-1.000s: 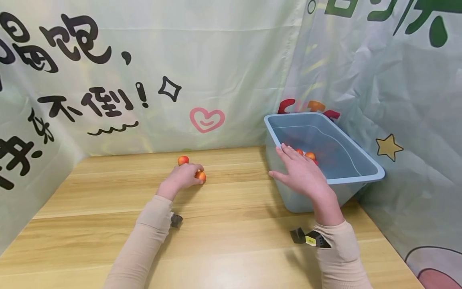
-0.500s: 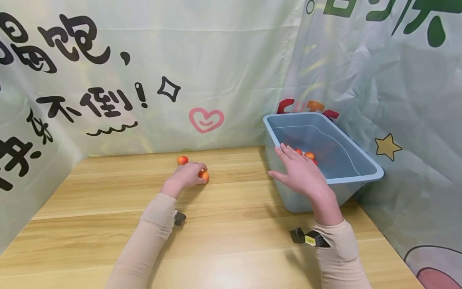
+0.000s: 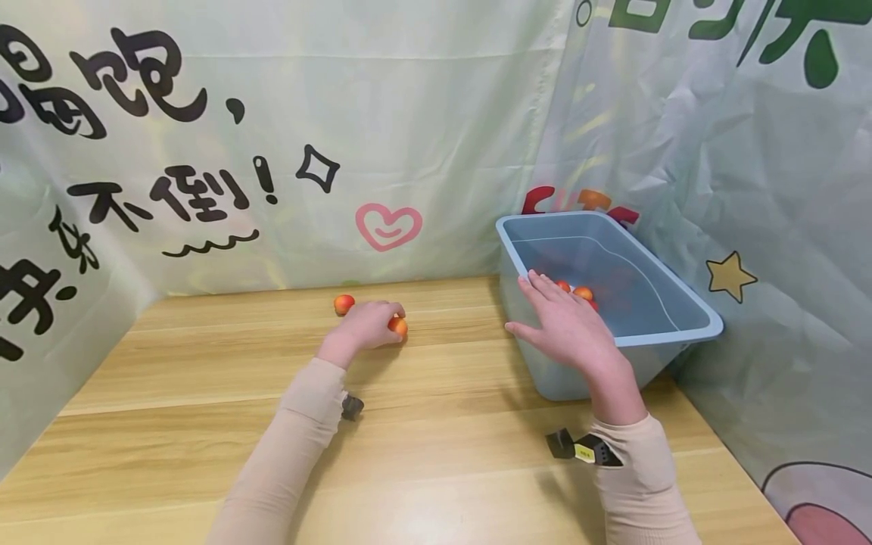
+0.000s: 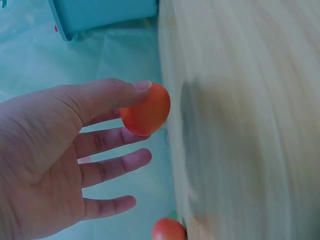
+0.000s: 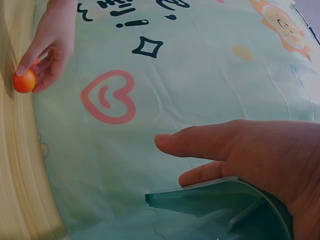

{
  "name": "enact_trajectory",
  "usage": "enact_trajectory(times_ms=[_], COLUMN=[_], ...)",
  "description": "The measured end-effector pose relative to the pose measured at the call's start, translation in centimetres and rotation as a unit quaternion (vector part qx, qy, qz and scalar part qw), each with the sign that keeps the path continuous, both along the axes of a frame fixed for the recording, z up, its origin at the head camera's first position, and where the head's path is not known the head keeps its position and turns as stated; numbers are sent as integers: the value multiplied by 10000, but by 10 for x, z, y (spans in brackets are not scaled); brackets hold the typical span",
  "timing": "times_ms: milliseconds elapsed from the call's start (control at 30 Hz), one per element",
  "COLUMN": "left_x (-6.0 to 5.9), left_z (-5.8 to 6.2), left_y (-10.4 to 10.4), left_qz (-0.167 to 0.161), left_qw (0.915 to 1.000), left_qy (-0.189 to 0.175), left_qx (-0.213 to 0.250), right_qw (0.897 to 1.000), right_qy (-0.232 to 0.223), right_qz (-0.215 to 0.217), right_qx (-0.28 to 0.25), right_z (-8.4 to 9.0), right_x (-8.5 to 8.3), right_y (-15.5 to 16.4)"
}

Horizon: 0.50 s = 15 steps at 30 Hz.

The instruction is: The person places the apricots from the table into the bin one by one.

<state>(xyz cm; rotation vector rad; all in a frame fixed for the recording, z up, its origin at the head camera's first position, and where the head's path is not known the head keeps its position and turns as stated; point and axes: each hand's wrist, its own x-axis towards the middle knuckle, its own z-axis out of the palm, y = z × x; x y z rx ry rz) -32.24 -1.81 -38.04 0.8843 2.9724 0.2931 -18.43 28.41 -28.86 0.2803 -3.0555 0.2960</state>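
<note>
My left hand (image 3: pixel 368 325) pinches a small, smooth orange-red round fruit (image 4: pixel 146 111) between thumb and fingertips, over the middle of the wooden table. In the left wrist view the other fingers extend loosely past it, and its shadow falls on the wood. A second such fruit (image 3: pixel 344 304) lies on the table, just behind that hand and to its left. My right hand (image 3: pixel 571 322), fingers extended and thumb spread, is at the near left rim of the blue plastic bin (image 3: pixel 668 338). Several similar fruits (image 3: pixel 582 293) show inside the bin, partly hidden by the right hand.
The wooden table (image 3: pixel 422 469) ends at a printed cloth backdrop (image 3: pixel 450 136) behind and on both sides. Close to the right-hand cloth, the bin stands at the back right. Each wrist carries a small black camera (image 3: pixel 562 444).
My left hand has moved to the right with the pinched fruit, away from the fruit lying behind. The right hand has stayed at the bin.
</note>
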Motion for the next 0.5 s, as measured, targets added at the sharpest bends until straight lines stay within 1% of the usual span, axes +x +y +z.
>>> enact_trajectory(times_ms=[200, 367, 500], left_x=[2, 7, 7], left_z=[8, 19, 27], left_y=[15, 28, 39], left_qz=[-69, -109, -252], left_qw=[9999, 9995, 9989], left_qy=[101, 206, 250], left_qx=[106, 219, 319], right_qw=[10000, 10000, 10000], right_qy=[-13, -18, -49], right_qz=[13, 8, -2], right_qx=[-3, 2, 15], right_z=[0, 0, 1], right_x=[0, 0, 0], right_y=[0, 0, 0])
